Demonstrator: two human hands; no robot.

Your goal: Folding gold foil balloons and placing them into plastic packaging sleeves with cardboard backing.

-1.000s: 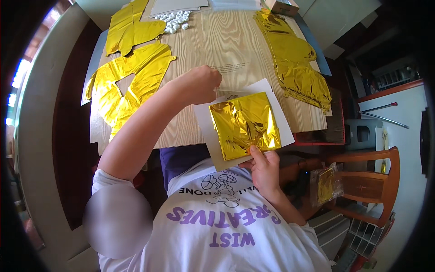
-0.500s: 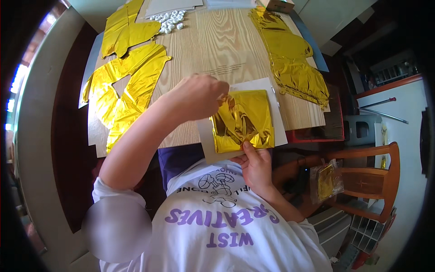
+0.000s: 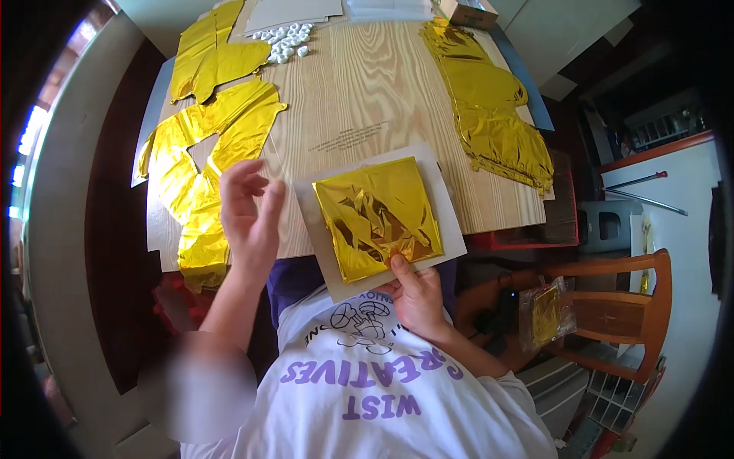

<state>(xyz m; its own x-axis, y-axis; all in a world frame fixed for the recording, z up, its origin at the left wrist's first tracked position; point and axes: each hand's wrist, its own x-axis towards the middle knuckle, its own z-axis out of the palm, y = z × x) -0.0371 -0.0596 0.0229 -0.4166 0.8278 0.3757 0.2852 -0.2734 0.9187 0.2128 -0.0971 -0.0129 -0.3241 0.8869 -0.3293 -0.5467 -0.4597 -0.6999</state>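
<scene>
My right hand [image 3: 417,294] pinches the lower edge of a white card [image 3: 451,229] with a folded gold foil balloon [image 3: 382,206] lying on it, thumb on the foil and fingers beneath. The card tilts slightly at the table's near edge, in front of my shirt. To its left, my left hand [image 3: 252,214] is raised with nothing in it, thumb and fingers apart and loosely bent. Beyond the card lies a clear plastic bag [image 3: 348,141] with small print, hard to make out against the wood. Flat gold foil balloons [image 3: 222,115] lie left of my left hand.
More gold foil balloons [image 3: 489,99] are stacked at the table's right. Small white rings [image 3: 283,42] are heaped at the far left, near white cards [image 3: 294,9] and clear bags [image 3: 390,8]. A small box [image 3: 468,13] stands far right. A wooden chair [image 3: 612,306] holds a bagged gold packet [image 3: 547,314].
My left hand has let go of the foil and drawn back left, its fingers opening. My right hand has shifted the card and balloon left and slightly nearer, turning them.
</scene>
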